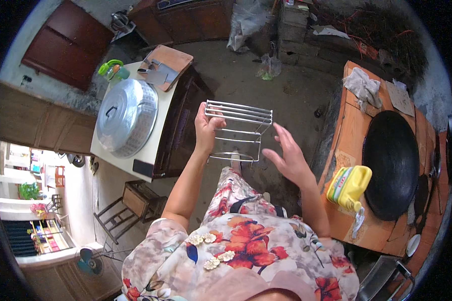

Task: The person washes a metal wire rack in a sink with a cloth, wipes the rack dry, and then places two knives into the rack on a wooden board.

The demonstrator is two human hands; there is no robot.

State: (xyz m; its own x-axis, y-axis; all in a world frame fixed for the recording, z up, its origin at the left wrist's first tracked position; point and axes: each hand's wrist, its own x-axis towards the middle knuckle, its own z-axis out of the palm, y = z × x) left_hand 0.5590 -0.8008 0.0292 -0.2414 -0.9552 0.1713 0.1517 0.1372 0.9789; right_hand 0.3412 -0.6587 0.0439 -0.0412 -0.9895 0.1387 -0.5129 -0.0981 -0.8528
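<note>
A shiny metal wire rack [238,113] with parallel bars along its top hangs in the air in front of my body. My left hand [206,128] is closed around its left end, thumb over the bars. On the other side, my right hand [289,158] is held apart from the rack, fingers stretched and thumb spread, with nothing in it. The lower wire frame of the rack reaches down toward my patterned clothing.
To the left, a white-topped cabinet carries a large lidded metal pot [128,118], a cutting board [173,60] with a cleaver [158,75], and a green-lidded jar [114,71]. A small wooden chair [135,203] stands below. At right, an orange-tiled stove holds a black wok [390,165], yellow jug [350,186] and cloth [361,86].
</note>
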